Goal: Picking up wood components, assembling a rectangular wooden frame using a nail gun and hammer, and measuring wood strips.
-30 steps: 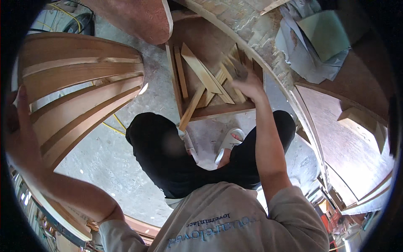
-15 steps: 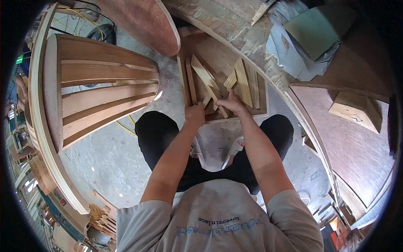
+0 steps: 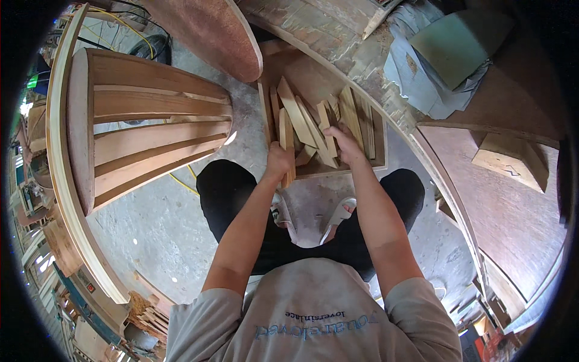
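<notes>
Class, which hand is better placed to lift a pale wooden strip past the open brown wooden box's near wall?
Probably the left hand: it grips a strip whose end shows beyond the near wall. The right hand touches another strip, farther inside the box.

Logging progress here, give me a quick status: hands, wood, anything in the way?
Left hand gripping a wood strip. Right hand holding a second strip. Loose boards between them, inside the box.
</notes>
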### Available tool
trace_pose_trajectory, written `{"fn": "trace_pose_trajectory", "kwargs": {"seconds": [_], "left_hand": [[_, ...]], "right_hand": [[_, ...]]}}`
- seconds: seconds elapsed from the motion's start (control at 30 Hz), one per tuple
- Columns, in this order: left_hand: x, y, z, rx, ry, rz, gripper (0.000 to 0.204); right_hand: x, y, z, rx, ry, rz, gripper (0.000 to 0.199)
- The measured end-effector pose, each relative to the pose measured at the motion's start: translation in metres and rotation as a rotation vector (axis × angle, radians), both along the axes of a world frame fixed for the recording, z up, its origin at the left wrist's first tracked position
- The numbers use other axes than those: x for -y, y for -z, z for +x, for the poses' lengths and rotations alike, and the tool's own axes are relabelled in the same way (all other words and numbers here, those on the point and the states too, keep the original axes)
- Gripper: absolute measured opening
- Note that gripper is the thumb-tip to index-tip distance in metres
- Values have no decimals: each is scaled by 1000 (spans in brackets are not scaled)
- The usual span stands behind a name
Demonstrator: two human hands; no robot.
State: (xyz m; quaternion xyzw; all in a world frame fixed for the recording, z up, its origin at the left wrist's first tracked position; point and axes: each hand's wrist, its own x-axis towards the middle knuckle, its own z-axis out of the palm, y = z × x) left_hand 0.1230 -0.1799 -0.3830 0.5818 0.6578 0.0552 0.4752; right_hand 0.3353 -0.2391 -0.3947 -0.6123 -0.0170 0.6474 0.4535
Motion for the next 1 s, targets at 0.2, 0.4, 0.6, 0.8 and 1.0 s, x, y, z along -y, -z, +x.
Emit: {"fn": "trace_pose_trajectory", "kwargs": {"seconds": [0.2, 0.4, 0.6, 0.8, 1.0], "left_hand": [[-5, -17, 10, -15, -24, 85, 35], [-2, -24, 11, -2, -70, 114, 35], [-1, -24, 14, 107, -37, 84, 37], [3, -33, 14, 102, 23, 68, 39], [8, -30, 11, 99, 74, 67, 38]], "right_hand": [[-3, -30, 3, -13, 73, 40, 45], [-10, -55, -10, 34, 86, 127, 47], [-9, -40, -6, 37, 75, 146, 52], [-11, -35, -10, 61, 86, 105, 63], [-16, -50, -17, 40, 94, 145, 72]]}}
